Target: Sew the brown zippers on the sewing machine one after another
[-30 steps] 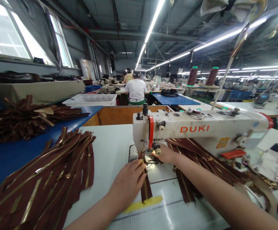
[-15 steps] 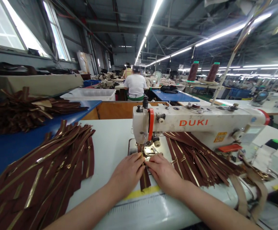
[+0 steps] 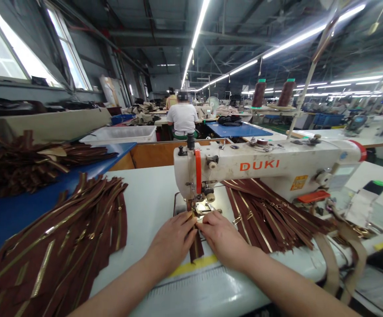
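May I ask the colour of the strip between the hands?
The strip is reddish-brown; head view.

A sewing workshop: a sewing machine (DUKI, in red letters) right of centre, thread cones at upper right, brown zipper strips heaped at lower left, tube lights along the top.

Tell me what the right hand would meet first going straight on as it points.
The right hand would likely meet the left hand first, by the zipper strip; whether the hands touch is unclear.
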{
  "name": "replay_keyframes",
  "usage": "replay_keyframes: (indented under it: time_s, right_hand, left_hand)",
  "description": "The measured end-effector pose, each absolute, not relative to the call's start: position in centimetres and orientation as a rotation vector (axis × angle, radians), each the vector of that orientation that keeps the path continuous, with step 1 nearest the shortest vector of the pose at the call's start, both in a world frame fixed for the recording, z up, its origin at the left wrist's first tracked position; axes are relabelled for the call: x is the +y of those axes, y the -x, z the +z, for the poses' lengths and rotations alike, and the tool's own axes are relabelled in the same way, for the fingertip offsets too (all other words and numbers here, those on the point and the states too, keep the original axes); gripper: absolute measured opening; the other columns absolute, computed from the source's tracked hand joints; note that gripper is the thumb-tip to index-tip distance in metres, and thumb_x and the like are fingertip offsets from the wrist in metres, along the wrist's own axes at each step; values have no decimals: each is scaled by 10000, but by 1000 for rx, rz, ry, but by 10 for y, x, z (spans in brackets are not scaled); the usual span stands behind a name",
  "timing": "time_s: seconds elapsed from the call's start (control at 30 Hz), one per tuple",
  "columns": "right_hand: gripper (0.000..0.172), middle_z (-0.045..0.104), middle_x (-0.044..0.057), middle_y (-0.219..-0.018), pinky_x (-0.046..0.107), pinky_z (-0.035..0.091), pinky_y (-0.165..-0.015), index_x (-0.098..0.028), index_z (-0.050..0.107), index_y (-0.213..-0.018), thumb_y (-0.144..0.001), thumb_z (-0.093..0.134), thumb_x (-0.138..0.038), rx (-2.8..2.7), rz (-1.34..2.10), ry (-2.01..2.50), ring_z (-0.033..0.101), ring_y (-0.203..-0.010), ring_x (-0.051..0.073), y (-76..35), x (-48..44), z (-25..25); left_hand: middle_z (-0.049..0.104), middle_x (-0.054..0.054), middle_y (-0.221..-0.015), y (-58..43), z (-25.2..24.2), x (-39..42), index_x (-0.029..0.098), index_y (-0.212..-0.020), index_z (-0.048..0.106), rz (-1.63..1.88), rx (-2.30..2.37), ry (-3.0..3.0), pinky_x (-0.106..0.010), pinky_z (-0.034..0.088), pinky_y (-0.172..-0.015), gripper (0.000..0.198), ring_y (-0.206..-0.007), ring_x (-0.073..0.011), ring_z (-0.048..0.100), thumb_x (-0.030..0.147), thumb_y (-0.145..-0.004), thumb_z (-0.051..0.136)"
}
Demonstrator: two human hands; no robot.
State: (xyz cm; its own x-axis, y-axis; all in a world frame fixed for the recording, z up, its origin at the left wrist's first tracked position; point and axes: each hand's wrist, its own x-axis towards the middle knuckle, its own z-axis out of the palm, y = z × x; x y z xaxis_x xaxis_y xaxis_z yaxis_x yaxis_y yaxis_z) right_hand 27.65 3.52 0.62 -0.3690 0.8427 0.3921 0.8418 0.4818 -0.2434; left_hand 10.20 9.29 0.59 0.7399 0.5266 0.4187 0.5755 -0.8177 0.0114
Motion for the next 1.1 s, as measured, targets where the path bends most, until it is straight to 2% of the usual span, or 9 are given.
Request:
replay_keyframes:
  time_s: [0.13, 0.27, 0.4, 0.57, 0.8, 1.1]
  right_hand:
    - [184, 583, 83, -932, 331, 420, -840, -133, 603, -1026, -924, 449, -133, -2329, -15, 1388, 478, -912, 211, -278, 33, 10]
    - [158, 571, 67, -908, 313, 433, -818, -151, 612, -970, -901, 478, -103, -2326, 15, 1427, 477, -890, 202, -276, 15, 11]
    - [172, 562, 52, -910, 295, 443, -816, -175, 621, -932, -905, 474, -88, -2176, 122, 1456, 473, -896, 189, -272, -13, 7]
    - [186, 566, 50, -913, 308, 447, -813, -184, 630, -918, -894, 483, -72, -2065, 221, 1452, 475, -902, 194, -265, -30, 5]
    - [191, 568, 48, -925, 314, 438, -818, -193, 635, -914, -899, 481, -81, -2031, 291, 1454, 479, -915, 196, -265, -33, 8]
    - [190, 566, 50, -926, 318, 431, -814, -198, 633, -987, -914, 479, -114, -2107, 226, 1454, 476, -911, 195, -265, -33, 7]
  left_hand:
    - [630, -133, -1212, -101, 7, 84, 127, -1164, 605, -530, -967, 2830, -419, 478, -968, 321, -1132, -249, 578, 212, -897, 450]
    - [601, -142, -1261, -94, 3, 58, 120, -1197, 585, -499, -972, 2826, -435, 478, -965, 357, -1157, -266, 563, 254, -891, 462]
    - [630, -103, -1228, -85, 2, 33, 168, -1163, 607, -578, -792, 2810, -408, 502, -938, 320, -1119, -244, 591, 236, -909, 425]
    - [665, -124, -1152, -83, 5, 24, 116, -1116, 630, -603, -607, 2766, -378, 524, -910, 328, -1075, -239, 616, 148, -921, 368]
    - [683, -110, -1097, -82, 14, 25, 138, -1086, 639, -621, -541, 2789, -361, 525, -911, 306, -1047, -226, 624, 121, -919, 383]
    - [655, -99, -1167, -74, 15, 28, 202, -1087, 653, -735, -576, 2925, -396, 522, -931, 290, -1089, -224, 609, 158, -905, 431]
